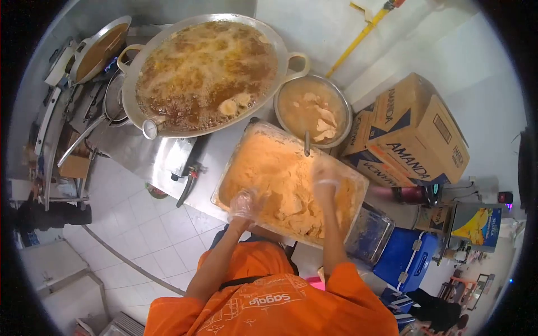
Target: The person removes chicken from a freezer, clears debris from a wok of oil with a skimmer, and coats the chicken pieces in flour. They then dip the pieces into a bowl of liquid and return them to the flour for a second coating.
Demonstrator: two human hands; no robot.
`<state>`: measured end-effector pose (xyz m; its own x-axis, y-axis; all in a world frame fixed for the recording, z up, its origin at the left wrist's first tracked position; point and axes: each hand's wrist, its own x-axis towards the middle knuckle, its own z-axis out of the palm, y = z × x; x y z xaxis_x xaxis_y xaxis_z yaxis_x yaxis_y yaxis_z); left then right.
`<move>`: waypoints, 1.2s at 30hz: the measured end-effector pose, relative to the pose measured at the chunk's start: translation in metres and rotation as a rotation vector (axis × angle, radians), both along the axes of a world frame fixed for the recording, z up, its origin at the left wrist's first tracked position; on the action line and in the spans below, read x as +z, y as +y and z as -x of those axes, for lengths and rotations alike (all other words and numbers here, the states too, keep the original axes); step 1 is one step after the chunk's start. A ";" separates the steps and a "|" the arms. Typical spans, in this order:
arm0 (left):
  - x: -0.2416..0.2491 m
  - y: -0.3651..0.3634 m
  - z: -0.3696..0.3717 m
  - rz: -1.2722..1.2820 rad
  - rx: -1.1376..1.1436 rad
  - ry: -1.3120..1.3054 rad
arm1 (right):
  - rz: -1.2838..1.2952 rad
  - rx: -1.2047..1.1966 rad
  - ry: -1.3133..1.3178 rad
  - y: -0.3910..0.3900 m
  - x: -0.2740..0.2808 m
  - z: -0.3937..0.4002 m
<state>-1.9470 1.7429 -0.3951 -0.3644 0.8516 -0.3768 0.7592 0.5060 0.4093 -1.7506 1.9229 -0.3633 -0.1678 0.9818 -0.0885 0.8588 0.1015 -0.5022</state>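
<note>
A large rectangular tub (221, 182) holds orange breading flour (269, 154), with clumped, coated pieces (294, 204) toward its near side. My left hand (245, 205), in a clear plastic glove, is at the tub's left side. Its fingers look spread against the flour, partly smeared, with nothing plainly held. Over the right part of the tub is my right hand (325, 178), also gloved. Motion blurs its fingers, so I cannot make out whether they grip a piece.
A wide pan of bubbling oil (207, 67) with a dial thermometer (149, 129) stands at upper left. Behind the tub is a metal bowl (348, 115) of liquid and pale pieces. Cardboard boxes (400, 145) and a blue cooler (403, 260) stand right. A strainer (114, 98) lies left.
</note>
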 end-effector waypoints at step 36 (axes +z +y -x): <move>-0.027 0.081 -0.088 -0.163 -0.983 0.174 | -0.038 0.268 -0.103 -0.112 -0.074 -0.069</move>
